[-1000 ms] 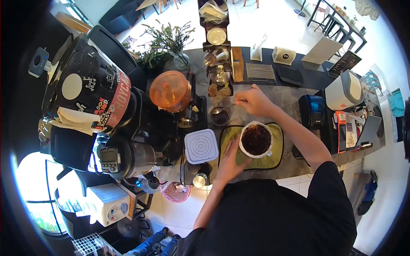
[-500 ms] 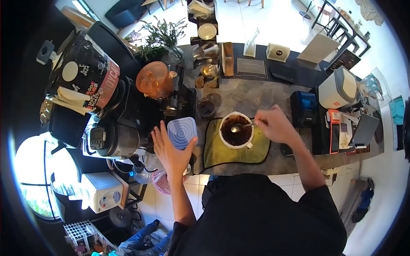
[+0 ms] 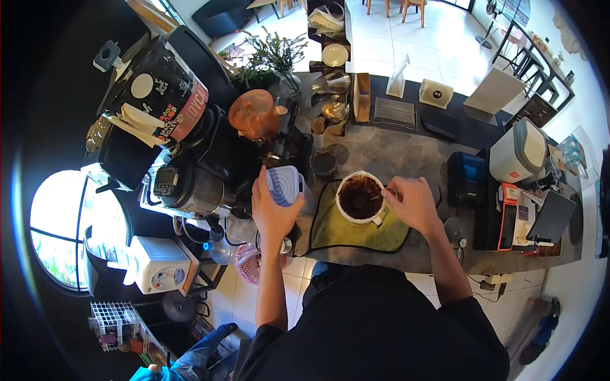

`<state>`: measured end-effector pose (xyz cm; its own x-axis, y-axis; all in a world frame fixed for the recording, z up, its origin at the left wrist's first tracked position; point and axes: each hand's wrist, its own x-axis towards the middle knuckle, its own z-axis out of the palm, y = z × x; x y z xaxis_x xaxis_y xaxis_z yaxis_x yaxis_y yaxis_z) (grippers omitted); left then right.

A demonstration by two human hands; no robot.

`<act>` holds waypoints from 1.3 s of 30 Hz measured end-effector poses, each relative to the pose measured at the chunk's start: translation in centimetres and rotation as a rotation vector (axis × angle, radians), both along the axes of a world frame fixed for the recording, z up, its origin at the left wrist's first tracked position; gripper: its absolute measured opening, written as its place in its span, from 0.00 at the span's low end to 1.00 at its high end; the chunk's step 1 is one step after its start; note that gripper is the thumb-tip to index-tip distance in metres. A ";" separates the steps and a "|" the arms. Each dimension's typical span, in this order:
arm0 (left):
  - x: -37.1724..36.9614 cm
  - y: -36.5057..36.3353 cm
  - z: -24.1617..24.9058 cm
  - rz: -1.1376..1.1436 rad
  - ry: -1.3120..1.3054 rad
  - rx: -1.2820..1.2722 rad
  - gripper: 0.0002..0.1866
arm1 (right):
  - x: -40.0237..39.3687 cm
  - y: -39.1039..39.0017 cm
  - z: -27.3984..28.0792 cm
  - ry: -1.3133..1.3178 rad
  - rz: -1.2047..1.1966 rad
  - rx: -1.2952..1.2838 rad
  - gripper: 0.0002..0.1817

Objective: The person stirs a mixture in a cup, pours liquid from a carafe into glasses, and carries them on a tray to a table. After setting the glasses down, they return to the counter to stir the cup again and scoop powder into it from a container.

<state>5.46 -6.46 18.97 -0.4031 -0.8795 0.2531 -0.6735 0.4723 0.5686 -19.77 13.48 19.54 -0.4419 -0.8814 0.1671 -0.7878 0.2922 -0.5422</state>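
My left hand (image 3: 276,208) is wrapped round the near side of a clear container with a blue ringed lid (image 3: 283,184). The container stands on the counter, beside the coffee grinder. At the right rim of a white cup (image 3: 342,210), the fingers of my right hand (image 3: 413,202) are pinched together. They hold a spoon, now mostly hidden; its bowl cannot be made out. Dark, wet-looking coffee grounds (image 3: 360,195) coat the inside of the cup. Under the cup lies a yellow-green cloth (image 3: 343,236) with a dark border.
A glass of dark liquid (image 3: 324,162) stands behind the cloth. The grinder's orange hopper (image 3: 254,114) rises at the back left, near a large dark coffee bag (image 3: 159,89). To the right are a blue-black box (image 3: 467,178) and a white bin (image 3: 518,152). Another person's legs (image 3: 206,349) show at lower left.
My left hand has gone from spread fingers beside the container to a grip round it. The right hand has lowered to the cup's rim, and the spoon's bowl has dropped from sight. The view has shifted.
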 end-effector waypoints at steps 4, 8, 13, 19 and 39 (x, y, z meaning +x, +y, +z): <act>1.3 -0.5 0.2 -0.017 0.333 0.047 0.53 | 0.2 0.0 1.5 0.136 -0.078 -0.182 0.11; 4.0 0.2 -0.1 -0.001 0.719 0.177 0.50 | 1.5 -1.7 4.4 0.109 -0.001 -0.286 0.11; 7.0 1.1 -2.4 -0.040 0.879 0.274 0.55 | 6.5 -8.2 4.7 -0.036 0.432 -0.229 0.08; 8.4 1.4 -5.2 -0.066 0.974 0.351 0.59 | 12.8 -19.6 -1.9 0.382 0.796 0.122 0.07; 11.0 -0.7 -5.7 -0.180 1.037 0.571 0.65 | 13.5 -20.4 0.0 0.348 0.601 0.434 0.05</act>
